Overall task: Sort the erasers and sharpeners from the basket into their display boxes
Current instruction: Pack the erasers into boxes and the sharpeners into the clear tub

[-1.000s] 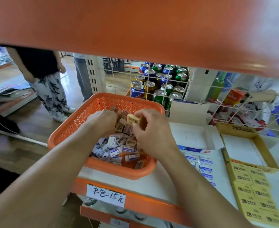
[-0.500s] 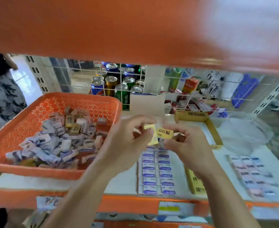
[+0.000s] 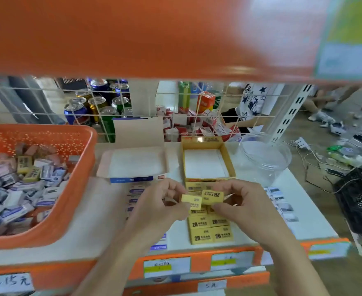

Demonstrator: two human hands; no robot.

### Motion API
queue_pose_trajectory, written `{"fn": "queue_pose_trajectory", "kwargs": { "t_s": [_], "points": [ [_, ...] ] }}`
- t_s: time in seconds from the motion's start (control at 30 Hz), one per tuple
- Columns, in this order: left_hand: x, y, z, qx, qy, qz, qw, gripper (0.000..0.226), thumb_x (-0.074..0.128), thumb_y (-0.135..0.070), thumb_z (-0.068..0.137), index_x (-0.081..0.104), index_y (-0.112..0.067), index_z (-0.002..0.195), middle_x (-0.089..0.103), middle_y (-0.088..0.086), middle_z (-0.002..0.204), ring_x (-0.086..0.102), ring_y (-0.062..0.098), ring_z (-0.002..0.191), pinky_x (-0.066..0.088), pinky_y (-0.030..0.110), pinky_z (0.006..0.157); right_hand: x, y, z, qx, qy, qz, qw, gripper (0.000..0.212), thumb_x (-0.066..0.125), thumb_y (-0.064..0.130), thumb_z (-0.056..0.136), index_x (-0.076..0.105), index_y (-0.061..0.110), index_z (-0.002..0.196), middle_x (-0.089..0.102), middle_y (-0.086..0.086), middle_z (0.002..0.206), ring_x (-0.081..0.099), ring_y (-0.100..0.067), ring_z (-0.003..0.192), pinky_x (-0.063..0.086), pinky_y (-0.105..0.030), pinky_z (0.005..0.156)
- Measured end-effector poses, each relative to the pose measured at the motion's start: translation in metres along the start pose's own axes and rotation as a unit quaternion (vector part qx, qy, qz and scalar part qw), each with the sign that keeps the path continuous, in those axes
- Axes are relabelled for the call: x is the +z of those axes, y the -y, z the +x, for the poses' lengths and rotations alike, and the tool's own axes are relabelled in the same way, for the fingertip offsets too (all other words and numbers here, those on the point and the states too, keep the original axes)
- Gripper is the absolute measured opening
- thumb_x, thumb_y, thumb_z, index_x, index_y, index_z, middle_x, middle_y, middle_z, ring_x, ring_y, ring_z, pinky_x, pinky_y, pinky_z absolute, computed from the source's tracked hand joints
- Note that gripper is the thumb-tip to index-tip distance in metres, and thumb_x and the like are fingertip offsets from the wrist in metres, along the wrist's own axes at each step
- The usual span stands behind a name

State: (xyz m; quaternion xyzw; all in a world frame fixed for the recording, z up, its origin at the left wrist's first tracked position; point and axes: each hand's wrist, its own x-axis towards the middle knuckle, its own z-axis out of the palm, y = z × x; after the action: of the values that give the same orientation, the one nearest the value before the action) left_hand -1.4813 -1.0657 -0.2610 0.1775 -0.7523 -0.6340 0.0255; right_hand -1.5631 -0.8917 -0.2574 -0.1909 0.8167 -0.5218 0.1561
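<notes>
Left hand: thumb and fingertips are closed on a plain yellow eraser, pinching its left end.
Right hand: fingers curl round a yellow 2B eraser, printed face up, gripped at its right end.
Between the grips: the two erasers meet, the 2B one overlapping the upper right corner of the plain one.
Directly under the grips: rows of yellow 2B erasers lie flat on the white shelf, packed edge to edge and running toward the shelf's near edge.
Just beyond the grips: the yellow display box stands open, its white floor bare, its front wall close behind the held erasers.
Beyond and left of the left grip: a white display box with a blue front strip, lid flap raised.
Under the left hand: blue-and-white erasers, partly hidden by the hand.
Well left of the grips: the orange basket holds a loose heap of wrapped erasers, mostly blue-white, a few yellow; blur hides whether sharpeners lie among them.
Beyond and right of the right grip: a clear plastic tub.
Far behind: drink cans behind a wire grid.
</notes>
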Motion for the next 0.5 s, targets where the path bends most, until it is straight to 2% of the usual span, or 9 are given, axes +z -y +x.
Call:
{"fn": "queue_pose_trajectory", "kwargs": {
  "t_s": [0.17,0.23,0.33,0.43,0.5],
  "points": [
    [0.014,0.000,0.000,-0.023,0.001,0.007,1.000,0.017,0.066,-0.002,0.084,0.066,-0.016,0.093,0.073,0.003,0.082,0.070,0.018,0.072,0.059,0.037,0.075,-0.020,-0.019,-0.002,-0.014,0.030,-0.013,0.999,0.034,0.072,0.007,0.079,0.071,0.040,0.088,0.048,0.010,0.066,0.051,-0.012,0.058,0.045,-0.032,0.063],
    [0.017,-0.001,0.000,-0.027,-0.012,0.009,1.000,0.016,0.062,-0.002,0.088,0.068,-0.017,0.092,0.072,0.004,0.082,0.069,0.016,0.068,0.058,0.029,0.066,-0.026,-0.024,0.001,-0.017,0.039,-0.029,0.999,0.033,0.070,0.006,0.080,0.070,0.038,0.088,0.046,0.011,0.067,0.051,-0.012,0.060,0.047,-0.034,0.065],
    [0.022,-0.001,0.001,-0.019,-0.027,0.049,0.998,0.017,0.058,-0.010,0.091,0.070,-0.023,0.093,0.071,-0.001,0.078,0.067,0.009,0.065,0.052,0.019,0.058,-0.028,-0.029,0.006,-0.015,0.043,-0.037,0.998,0.023,0.071,0.003,0.078,0.066,0.025,0.080,0.046,0.014,0.065,0.051,-0.010,0.061,0.051,-0.040,0.071],
    [0.025,0.000,0.002,-0.026,-0.040,0.039,0.998,0.014,0.059,-0.012,0.092,0.070,-0.021,0.092,0.071,0.002,0.077,0.069,0.012,0.067,0.054,0.019,0.060,-0.027,-0.031,0.009,-0.020,0.056,-0.038,0.998,0.022,0.073,0.006,0.077,0.062,0.024,0.080,0.052,0.010,0.069,0.053,-0.010,0.064,0.052,-0.041,0.073],
    [0.026,0.000,0.002,-0.039,-0.049,0.019,0.998,0.011,0.061,-0.010,0.090,0.069,-0.017,0.090,0.072,0.004,0.077,0.070,0.016,0.067,0.057,0.023,0.063,-0.028,-0.033,0.010,-0.028,0.063,-0.054,0.996,0.020,0.074,0.009,0.077,0.062,0.024,0.080,0.053,0.009,0.071,0.053,-0.008,0.063,0.051,-0.037,0.071]
  ]
}}
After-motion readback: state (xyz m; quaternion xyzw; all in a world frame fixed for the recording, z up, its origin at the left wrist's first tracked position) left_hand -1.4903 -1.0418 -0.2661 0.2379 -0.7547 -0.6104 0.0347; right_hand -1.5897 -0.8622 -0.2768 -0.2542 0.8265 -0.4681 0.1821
